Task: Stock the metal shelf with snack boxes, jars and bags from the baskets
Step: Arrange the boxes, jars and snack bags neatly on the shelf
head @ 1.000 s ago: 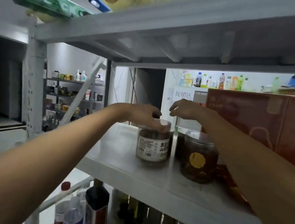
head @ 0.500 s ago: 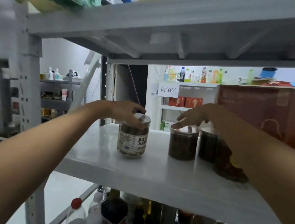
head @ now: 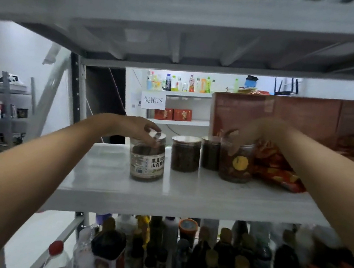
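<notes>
**Setting jars in line on the metal shelf**

I'm in the placing step, with both hands on jars that stand on the metal shelf (head: 185,194). My left hand (head: 136,128) curls over the lid of the labelled jar (head: 147,166), at the left end of the row and a little forward. My right hand (head: 253,133) clasps the top of the yellow-sticker jar (head: 236,165), just beside the red snack bags (head: 277,170). Two plain jars (head: 185,155) stand between. Next, I judge, I should square both up, let go without tipping them, and go to the baskets, which are out of view. The jars are clear, silvery-lidded and full of dark snacks.
</notes>
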